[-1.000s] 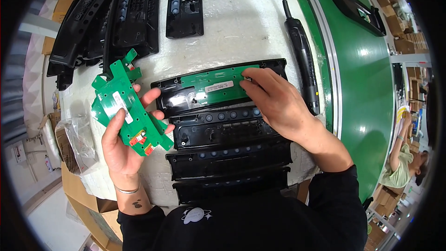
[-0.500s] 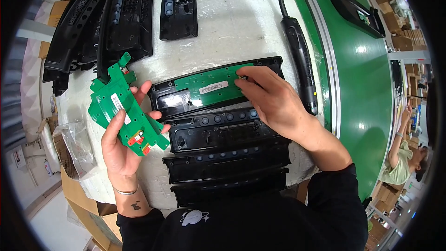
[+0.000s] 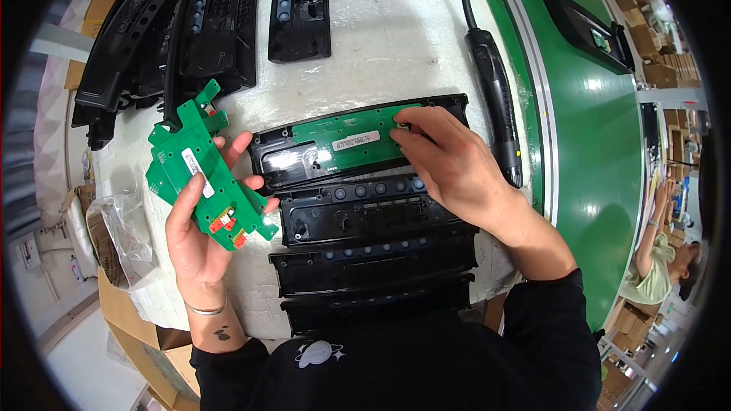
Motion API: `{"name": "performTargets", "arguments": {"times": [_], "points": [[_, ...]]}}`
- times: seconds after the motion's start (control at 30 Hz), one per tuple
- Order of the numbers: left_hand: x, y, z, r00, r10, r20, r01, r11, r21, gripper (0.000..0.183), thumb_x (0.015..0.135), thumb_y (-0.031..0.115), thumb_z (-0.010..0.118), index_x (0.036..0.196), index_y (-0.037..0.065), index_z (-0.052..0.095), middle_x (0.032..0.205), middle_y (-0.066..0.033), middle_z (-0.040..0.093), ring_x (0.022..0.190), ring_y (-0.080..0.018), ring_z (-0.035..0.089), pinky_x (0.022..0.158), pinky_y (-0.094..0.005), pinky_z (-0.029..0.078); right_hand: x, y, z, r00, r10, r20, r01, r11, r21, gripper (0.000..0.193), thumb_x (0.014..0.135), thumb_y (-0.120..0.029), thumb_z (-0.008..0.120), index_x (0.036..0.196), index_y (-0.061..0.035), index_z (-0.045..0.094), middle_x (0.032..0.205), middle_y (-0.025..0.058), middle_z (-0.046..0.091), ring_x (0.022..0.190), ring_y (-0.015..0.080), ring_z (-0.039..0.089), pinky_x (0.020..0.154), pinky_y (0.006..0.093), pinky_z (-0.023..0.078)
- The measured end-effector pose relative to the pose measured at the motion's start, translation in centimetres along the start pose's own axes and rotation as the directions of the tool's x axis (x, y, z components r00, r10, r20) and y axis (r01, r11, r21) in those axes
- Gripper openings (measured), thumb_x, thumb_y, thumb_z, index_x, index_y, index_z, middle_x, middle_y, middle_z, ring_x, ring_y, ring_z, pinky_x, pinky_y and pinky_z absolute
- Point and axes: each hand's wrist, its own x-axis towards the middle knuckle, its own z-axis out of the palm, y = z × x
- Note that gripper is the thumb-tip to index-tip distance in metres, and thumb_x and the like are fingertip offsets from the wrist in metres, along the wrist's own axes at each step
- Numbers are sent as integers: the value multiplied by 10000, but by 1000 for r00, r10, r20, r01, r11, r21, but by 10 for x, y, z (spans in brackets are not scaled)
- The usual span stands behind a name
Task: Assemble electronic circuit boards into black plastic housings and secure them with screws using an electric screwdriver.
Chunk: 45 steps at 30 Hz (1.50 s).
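My left hand (image 3: 196,255) grips a fanned stack of green printed circuit boards (image 3: 221,192) with white labels. A single flat green circuit board (image 3: 352,154) lies in a long black plastic housing (image 3: 280,173) on the white-covered worktop (image 3: 373,68). My right hand (image 3: 463,169) bends thumb and fingertips together at that board's right part; I cannot tell whether they pinch anything. Beside the housing's right end lies a black cylindrical corded tool (image 3: 493,84).

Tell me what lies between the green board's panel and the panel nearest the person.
In the head view, two more: an upper black panel and a lower black panel.
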Motion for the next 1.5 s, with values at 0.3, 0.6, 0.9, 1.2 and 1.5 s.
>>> {"name": "performTargets", "arguments": {"times": [0.3,0.6,0.9,1.2,1.5], "points": [[0,0,-2,1000,-5,-9,6,1000,15,428,883,233,437,1262,50,358,1324,-183,367,954,-276,589,778,-500,500,0,-2,-2,1000,25,16,-25,1000,8,244,687,81,592,929,48,589,992,157,529,813,268,567,705,326,486],[0,0,-4,1000,-4,-14,5,1000,6,423,896,239,413,1270,50,356,1336,-188,347,952,-279,585,785,-511,491,0,-4,-3,999,28,27,-28,1000,-1,231,693,75,587,924,54,586,1001,158,528,819,273,566,700,329,481],[1,1,-4,1000,-2,5,2,1000,-10,409,894,228,426,1254,44,367,1316,-195,375,975,-284,579,795,-509,490,1,-6,-3,997,70,23,-70,998,7,209,713,41,589,922,45,592,1007,143,532,812,260,562,699,331,475],[-3,5,-3,995,31,94,-20,994,-112,481,913,348,347,1288,47,333,1334,-224,336,1001,-316,556,835,-552,445,9,-14,-5,997,-63,-45,63,998,-7,224,679,45,628,901,22,603,964,129,544,764,243,549,656,320,468],[-12,-25,51,995,36,98,-14,975,-221,521,932,424,269,1310,68,302,1326,-187,362,1144,-291,449,948,-466,373,33,-86,7,997,63,-40,-52,971,234,302,674,-194,701,869,-8,564,874,102,568,803,251,566,625,321,470]]}}
